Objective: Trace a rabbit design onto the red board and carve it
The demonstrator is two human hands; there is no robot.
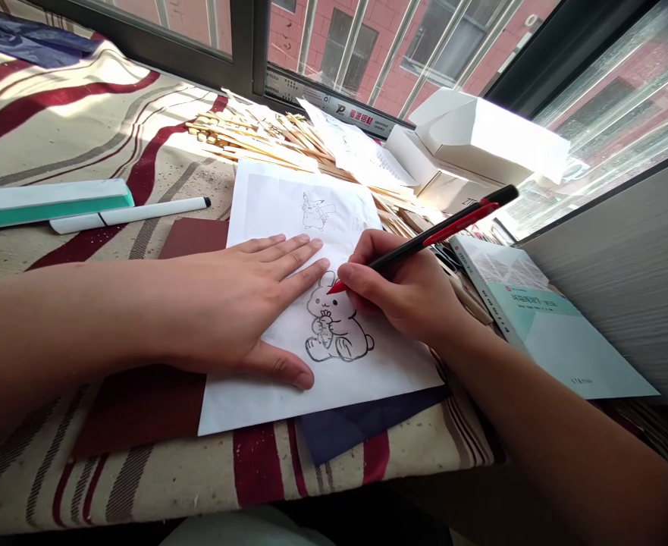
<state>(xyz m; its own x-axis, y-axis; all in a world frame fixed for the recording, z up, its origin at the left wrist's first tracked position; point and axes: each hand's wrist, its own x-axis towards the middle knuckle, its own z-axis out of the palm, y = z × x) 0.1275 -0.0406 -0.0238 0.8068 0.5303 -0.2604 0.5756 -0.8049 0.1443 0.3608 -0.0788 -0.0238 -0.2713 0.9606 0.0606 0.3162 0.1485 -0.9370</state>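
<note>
Striped tablecloth (258, 470) by a barred window (248, 45), pink building (293, 38) outside. White paper (384, 390) lies at the middle of the table, over a maroon sheet (140, 409) and a navy sheet (362, 428). Left hand (254, 296) flat on the paper, fingers extended, gripping nothing. Right hand (402, 288) pinches a black-and-red pen (453, 225), its red tip at the head of the rabbit drawing (353, 334); can't tell if it touches. Pikachu drawing (313, 214) higher on the same page. White marker (163, 211) beside a white-and-teal block (54, 201), left side. Wooden sticks (288, 144) heaped beyond the paper, white box (470, 140) near them by the window. Pale green book (555, 334) on the right, beyond the right forearm.
</note>
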